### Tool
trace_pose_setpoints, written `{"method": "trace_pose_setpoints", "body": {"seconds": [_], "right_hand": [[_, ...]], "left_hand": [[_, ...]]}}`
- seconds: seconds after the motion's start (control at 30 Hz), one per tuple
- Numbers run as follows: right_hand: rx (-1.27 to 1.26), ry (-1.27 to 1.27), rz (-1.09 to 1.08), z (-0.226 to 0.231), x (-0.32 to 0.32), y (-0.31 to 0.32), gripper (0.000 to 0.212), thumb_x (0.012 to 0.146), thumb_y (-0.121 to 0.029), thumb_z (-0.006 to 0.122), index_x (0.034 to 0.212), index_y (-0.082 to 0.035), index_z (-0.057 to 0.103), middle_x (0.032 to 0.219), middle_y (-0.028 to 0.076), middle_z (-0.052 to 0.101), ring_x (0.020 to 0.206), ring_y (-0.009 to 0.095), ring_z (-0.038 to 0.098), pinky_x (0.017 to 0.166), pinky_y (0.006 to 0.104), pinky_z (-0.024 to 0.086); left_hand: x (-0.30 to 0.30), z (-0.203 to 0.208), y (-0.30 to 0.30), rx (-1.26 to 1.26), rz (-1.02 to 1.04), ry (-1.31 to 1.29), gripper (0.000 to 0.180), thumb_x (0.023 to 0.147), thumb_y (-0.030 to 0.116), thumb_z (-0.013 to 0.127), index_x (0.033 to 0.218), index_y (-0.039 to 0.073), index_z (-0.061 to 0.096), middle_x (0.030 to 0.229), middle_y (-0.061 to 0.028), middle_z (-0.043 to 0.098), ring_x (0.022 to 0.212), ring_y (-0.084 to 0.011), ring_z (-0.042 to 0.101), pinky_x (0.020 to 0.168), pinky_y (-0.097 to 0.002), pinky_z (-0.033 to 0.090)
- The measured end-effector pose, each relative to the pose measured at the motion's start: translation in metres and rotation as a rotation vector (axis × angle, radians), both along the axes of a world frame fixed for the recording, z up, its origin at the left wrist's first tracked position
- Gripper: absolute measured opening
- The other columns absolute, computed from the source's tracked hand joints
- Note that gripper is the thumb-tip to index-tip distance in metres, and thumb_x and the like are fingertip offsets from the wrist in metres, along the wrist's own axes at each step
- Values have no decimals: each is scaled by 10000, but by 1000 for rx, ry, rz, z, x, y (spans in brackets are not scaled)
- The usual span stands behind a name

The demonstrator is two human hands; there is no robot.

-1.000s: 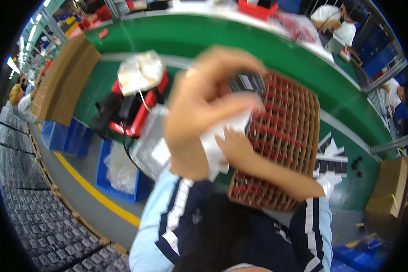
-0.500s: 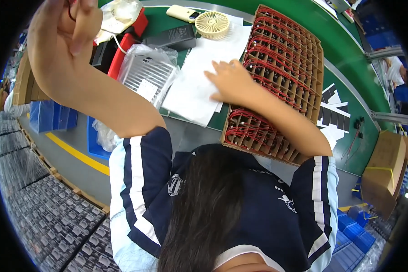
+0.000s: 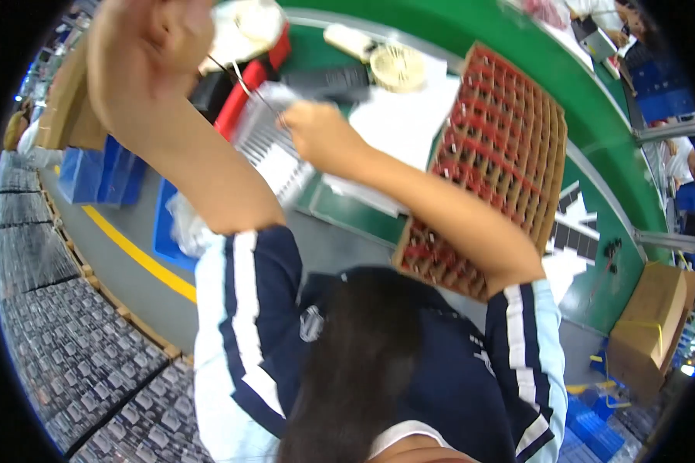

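Observation:
My left hand is raised at the upper left, its fingers curled round a thin dark wire. The wire slants down from it toward my right hand, which is closed in a pinch on the wire's other end. Below my right hand lies a plastic-wrapped ribbed silver part with a white label, blurred by motion. White paper sheets lie to its right on the green table.
A cardboard divider box filled with red-wired parts stands right of the paper. Behind are a small cream fan, a dark box and a red bin. Blue bins and wrapped stacks stand at the left.
My right hand has moved left from the paper, its spread fingers now closed on the wire. The wire now stretches between both hands. The whole view has shifted slightly.

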State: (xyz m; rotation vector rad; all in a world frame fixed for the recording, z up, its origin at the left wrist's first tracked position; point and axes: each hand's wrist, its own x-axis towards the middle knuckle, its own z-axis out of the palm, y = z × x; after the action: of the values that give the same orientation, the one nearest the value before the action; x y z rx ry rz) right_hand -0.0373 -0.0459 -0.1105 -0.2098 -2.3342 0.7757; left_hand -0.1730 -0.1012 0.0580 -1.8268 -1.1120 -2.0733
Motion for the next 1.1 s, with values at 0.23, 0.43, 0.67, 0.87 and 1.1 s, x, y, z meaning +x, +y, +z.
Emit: {"method": "trace_pose_setpoints", "body": {"seconds": [0.23, 0.43, 0.67, 0.87, 1.1], "right_hand": [[16, -431, -202, -31, 8, -5, 96, 723, -47, 449, 796, -14, 501, 823, 191, 544, 764, 356, 553, 661, 438, 445], [133, -596, -307, -13, -3, -4, 150, 756, -123, 455, 809, -10, 538, 642, 171, 600, 595, 328, 605, 528, 423, 481], [124, -629, -370, -18, -8, 2, 199, 723, -209, 553, 812, -35, 516, 668, 179, 589, 634, 342, 597, 556, 435, 470], [8, -606, -240, -15, -1, 10, 257, 688, -262, 601, 805, -33, 590, 729, 178, 611, 694, 334, 604, 602, 421, 483], [-330, -640, -78, -17, -6, 25, 293, 749, -351, 542, 753, -73, 633, 802, 141, 602, 760, 322, 578, 651, 404, 458]], "left_hand": [[23, -36, 0, -334, -784, -463, 486, 709, 208, 631, 1058, -85, 462, 568, -82, 494, 313, -13, 295, 304, -148, 202], [11, -31, 5, -307, -862, -464, 459, 738, 193, 612, 1071, -75, 445, 582, -71, 506, 325, -6, 306, 312, -142, 194], [7, -31, 14, -288, -843, -452, 466, 741, 209, 617, 1063, -80, 442, 568, -69, 499, 321, -6, 300, 309, -148, 197], [12, -34, 15, -287, -858, -426, 491, 745, 244, 629, 1060, -82, 440, 558, -64, 492, 315, -6, 299, 305, -146, 200], [18, -26, 10, -290, -801, -422, 528, 732, 282, 648, 1040, -98, 449, 548, -53, 481, 315, -4, 292, 302, -146, 192]]}}
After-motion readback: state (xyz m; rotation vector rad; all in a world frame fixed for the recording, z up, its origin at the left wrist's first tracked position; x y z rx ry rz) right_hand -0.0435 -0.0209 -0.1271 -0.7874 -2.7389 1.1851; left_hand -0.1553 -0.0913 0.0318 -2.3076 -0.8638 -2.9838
